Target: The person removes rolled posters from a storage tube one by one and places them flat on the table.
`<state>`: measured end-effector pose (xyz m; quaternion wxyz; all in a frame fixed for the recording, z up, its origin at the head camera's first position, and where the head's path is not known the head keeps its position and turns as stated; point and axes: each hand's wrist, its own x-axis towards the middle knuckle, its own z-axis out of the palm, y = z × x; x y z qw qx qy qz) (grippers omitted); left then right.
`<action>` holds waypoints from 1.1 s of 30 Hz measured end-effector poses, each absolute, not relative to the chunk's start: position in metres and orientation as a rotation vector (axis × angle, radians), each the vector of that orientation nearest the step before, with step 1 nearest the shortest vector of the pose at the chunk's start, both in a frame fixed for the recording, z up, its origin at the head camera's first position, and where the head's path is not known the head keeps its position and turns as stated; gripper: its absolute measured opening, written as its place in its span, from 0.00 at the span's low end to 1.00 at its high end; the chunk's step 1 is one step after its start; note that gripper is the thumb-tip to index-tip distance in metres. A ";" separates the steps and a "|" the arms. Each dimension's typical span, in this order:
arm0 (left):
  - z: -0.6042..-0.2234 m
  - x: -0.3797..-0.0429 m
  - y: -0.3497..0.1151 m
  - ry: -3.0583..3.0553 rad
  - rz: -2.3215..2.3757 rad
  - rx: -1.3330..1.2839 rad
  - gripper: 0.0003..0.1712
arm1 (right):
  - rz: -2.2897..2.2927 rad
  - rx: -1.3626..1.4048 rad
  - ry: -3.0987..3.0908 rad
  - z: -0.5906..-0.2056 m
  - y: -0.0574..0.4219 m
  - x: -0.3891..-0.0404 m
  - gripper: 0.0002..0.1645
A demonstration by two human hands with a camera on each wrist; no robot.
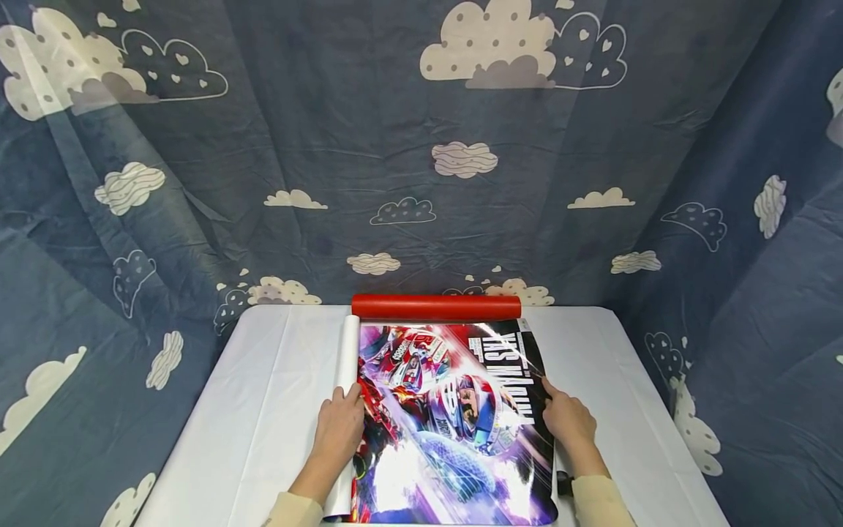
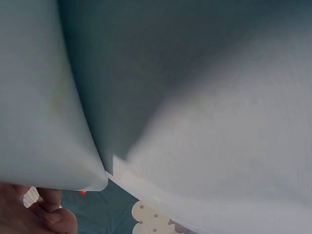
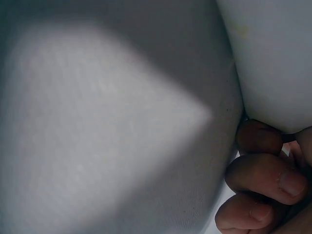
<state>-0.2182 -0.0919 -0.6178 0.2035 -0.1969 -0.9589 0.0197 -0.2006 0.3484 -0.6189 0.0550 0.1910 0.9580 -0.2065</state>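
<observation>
A glossy poster (image 1: pixel 454 417) with racing-driver artwork and large white lettering lies spread on the table. Its left side is still curled into a white roll (image 1: pixel 347 351). My left hand (image 1: pixel 339 424) grips that roll about midway along. At the poster's right edge, my right hand (image 1: pixel 569 421) pinches the dark border between thumb and fingers. The left wrist view has curled fingers (image 2: pixel 53 214) below the pale curved paper (image 2: pixel 29 107). Bent fingers (image 3: pixel 265 178) also show in the right wrist view, right at the end of the white paper (image 3: pixel 278 63).
A long red tube (image 1: pixel 435 307) lies along the table's back edge, just behind the poster. White cloth covers the table (image 1: pixel 270 417). Dark blue curtains (image 1: pixel 342 132) with cloud prints hang behind and at both sides. A small black object (image 1: pixel 564 483) sits beside the right wrist.
</observation>
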 end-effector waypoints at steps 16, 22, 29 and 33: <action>-0.620 -0.214 -0.103 -2.695 0.135 -0.545 0.11 | -0.647 0.566 2.910 -0.615 0.352 -0.198 0.34; -0.619 -0.213 -0.106 -2.686 0.118 -0.519 0.09 | -0.624 0.553 2.936 -0.616 0.354 -0.197 0.34; -0.614 -0.211 -0.111 -2.726 0.166 -0.517 0.13 | -0.620 0.561 2.921 -0.615 0.359 -0.198 0.34; -0.614 -0.213 -0.115 -2.756 0.189 -0.484 0.13 | -0.617 0.580 2.905 -0.614 0.362 -0.199 0.34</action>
